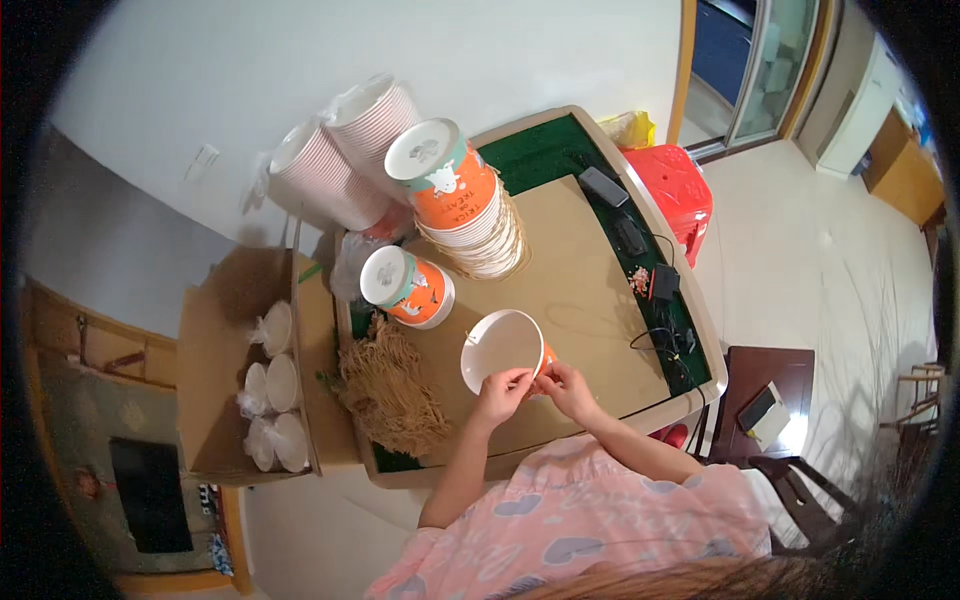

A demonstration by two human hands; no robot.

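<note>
A white-lined orange paper bowl (500, 345) lies tilted on the brown tabletop (590, 290), its opening facing me. My left hand (500, 392) pinches its lower rim. My right hand (566, 388) is closed on the rim right beside it, fingertips of both hands nearly touching. A thin string seems to run across the bowl's rim near my fingers; it is too fine to tell more. A pile of tan straw-like fibre (390, 385) lies just left of my left hand.
A short stack of orange bowls (405, 287) and a tall stack (460, 200) stand behind the bowl. Wrapped white cup stacks (340, 150) lean on the wall. A cardboard box (245, 370) holds bagged white lids. Black cables and devices (650, 280) lie right; a red stool (675, 185) beyond.
</note>
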